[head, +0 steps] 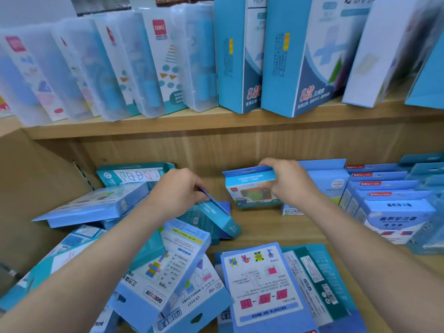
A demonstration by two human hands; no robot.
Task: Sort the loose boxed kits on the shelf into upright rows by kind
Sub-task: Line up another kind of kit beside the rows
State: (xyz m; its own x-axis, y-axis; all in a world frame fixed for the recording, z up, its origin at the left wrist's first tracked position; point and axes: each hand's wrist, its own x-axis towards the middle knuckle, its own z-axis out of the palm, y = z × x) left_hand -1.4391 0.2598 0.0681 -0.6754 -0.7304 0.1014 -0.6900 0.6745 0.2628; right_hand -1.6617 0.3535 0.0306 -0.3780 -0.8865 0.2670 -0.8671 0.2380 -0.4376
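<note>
Right hand (287, 182) gripping an upright windowed kit (252, 188) by its blue hang-tab, left hand (179, 191) pinching a tilted blue box (216, 218); "deli" case (159, 58) above, "CY-0157" box (192, 299) below.

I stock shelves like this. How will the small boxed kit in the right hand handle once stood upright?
The small boxed kit looks stiff and probably light: the right hand pinches it alone. Thin, so apt to tip without neighbours.

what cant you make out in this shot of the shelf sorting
Head view only:
- Front of the tilted blue box in the left hand: turned edge-on, partly behind the hand.
- Window of the small blue-and-white box in the right hand: fingers and motion blur cover it.
- Frosted plastic cases on the upper shelf: blurred, tops cut off.
</note>
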